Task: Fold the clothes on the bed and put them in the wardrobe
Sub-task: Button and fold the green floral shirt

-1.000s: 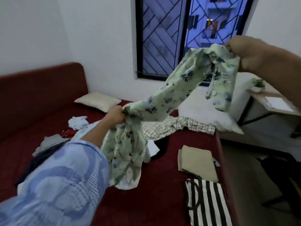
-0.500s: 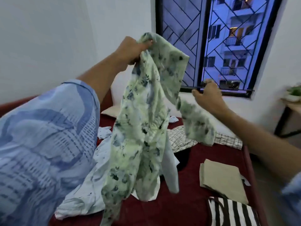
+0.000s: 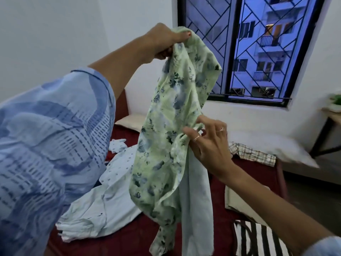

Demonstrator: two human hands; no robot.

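Two hands are raised over a dark red bed [image 3: 129, 242]. A pale green floral cotton garment [image 3: 171, 137] is gripped at its top edge by the left hand [image 3: 162, 41] and pinched midway down by the right hand [image 3: 208, 145], hanging free in open air. Below the left hand, one pale blue garment [image 3: 110, 196] lies spread. Under the right forearm, one folded beige cloth [image 3: 238, 200] and one black-and-white striped piece [image 3: 258, 239] are partly hidden.
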